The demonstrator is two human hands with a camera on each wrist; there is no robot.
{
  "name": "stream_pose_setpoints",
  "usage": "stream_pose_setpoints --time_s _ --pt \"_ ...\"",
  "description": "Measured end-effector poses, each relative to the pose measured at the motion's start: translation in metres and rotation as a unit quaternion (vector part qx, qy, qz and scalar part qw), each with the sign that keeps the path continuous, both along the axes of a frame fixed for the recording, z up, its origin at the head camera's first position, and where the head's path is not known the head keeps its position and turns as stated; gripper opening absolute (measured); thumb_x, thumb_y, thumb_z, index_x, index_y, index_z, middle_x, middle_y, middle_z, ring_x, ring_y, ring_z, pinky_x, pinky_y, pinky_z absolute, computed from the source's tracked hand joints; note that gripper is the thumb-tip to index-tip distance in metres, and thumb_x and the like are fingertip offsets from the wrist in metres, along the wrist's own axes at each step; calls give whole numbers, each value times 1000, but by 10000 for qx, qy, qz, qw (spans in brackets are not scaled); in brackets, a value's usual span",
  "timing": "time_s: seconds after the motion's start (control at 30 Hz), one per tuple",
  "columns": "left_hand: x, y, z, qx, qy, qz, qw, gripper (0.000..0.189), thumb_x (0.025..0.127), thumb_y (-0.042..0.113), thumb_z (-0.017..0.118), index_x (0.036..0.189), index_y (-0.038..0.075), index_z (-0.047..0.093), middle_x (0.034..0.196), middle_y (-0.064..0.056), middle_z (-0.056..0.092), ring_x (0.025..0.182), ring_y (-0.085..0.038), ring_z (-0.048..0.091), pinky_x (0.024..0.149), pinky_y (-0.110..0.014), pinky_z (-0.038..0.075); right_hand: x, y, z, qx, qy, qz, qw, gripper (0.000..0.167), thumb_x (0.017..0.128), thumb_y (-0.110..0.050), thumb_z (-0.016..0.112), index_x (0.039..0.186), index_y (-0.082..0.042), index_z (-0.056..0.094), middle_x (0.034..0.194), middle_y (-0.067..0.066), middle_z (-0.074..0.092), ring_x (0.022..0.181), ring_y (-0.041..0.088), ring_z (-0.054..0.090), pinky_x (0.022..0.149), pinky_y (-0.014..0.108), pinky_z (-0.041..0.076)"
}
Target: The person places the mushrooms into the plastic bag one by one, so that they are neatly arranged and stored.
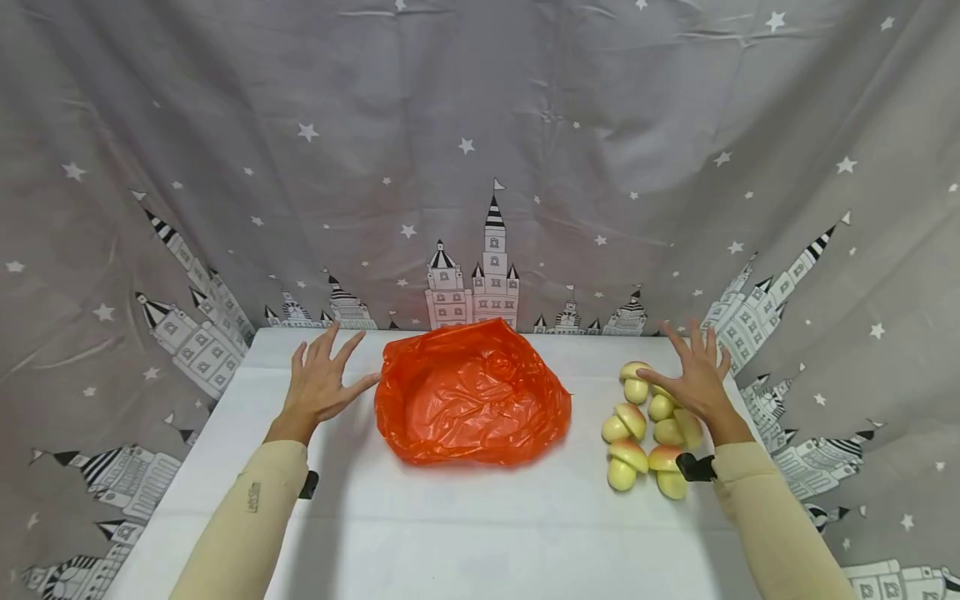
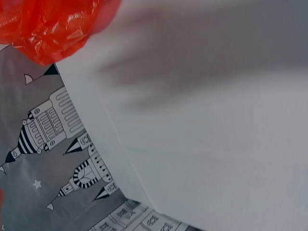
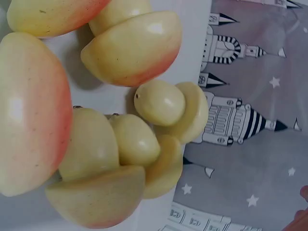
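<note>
A red plastic bag (image 1: pixel 472 417) lies on the white table with its mouth spread wide, facing up. My left hand (image 1: pixel 317 390) hovers at the bag's left, fingers splayed and nothing in them, the thumb tip close to the bag's edge. In the left wrist view part of the bag (image 2: pixel 53 29) fills the upper left corner. Several yellow, mushroom-shaped pieces with a reddish blush (image 1: pixel 628 458) lie grouped on the right. Above the far end of this group is my right hand (image 1: pixel 699 383), also spread and holding nothing, covering part of some pieces. The right wrist view shows the pieces (image 3: pixel 132 50) up close.
A grey curtain (image 1: pixel 465 150) printed with stars and castles hangs behind the table and along both sides. The white table (image 1: pixel 450 542) extends toward me in front of the bag. Dark straps show at both sleeve cuffs.
</note>
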State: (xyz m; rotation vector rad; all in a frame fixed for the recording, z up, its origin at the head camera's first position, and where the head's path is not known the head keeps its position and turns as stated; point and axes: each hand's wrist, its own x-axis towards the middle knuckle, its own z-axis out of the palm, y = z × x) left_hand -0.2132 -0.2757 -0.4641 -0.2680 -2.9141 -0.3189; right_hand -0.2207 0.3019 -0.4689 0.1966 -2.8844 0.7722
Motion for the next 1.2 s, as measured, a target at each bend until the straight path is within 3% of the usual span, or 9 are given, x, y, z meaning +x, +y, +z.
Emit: stream_pose_setpoints --time_s 0.27,0.5,0.63,0.77,1.1,1.2 --pt "6 12 -16 688 -356 -169 9969 82 86 60 55 151 18 29 154 -22 21 132 -48 30 105 -67 25 17 19 -9 -519 20 -241 9984 94 82 -50 68 155 -15 19 157 29 2 142 50 -4 102 76 -1" --pt "11 20 -27 1452 -787 -26 9863 81 87 56 57 152 17 28 152 -21 29 133 -45 31 105 -68 27 33 31 -26 -1046 33 -451 9935 92 83 -40 71 153 -8 21 156 30 9 140 53 2 104 75 0" --pt "15 22 -34 1971 -1253 178 9722 79 88 53 58 151 15 29 151 -21 30 135 -44 29 105 -69 27 41 34 -38 -1307 0 -562 9898 90 83 -35 72 152 -5 23 154 31 13 140 52 5 106 73 2" --pt "17 24 -41 2517 -1620 428 9532 79 88 50 60 152 16 27 150 -21 32 132 -42 33 103 -65 32 48 34 -48 -1440 -102 -784 9864 90 83 -34 72 152 -5 22 153 31 16 140 52 9 104 74 7" --pt "14 31 -56 3645 -1968 1039 9042 77 91 39 65 152 15 25 148 -20 37 128 -38 39 102 -54 42 63 30 -67 -1521 -450 -1094 9813 89 85 -36 70 152 -4 20 152 32 16 137 55 9 98 76 9" --pt "15 32 -58 3784 -1950 1204 8968 75 91 38 64 151 11 27 146 -21 39 127 -39 41 102 -53 43 65 28 -72 -1672 -686 -1220 9759 91 86 -37 70 153 -4 18 153 31 14 138 54 9 102 75 9"
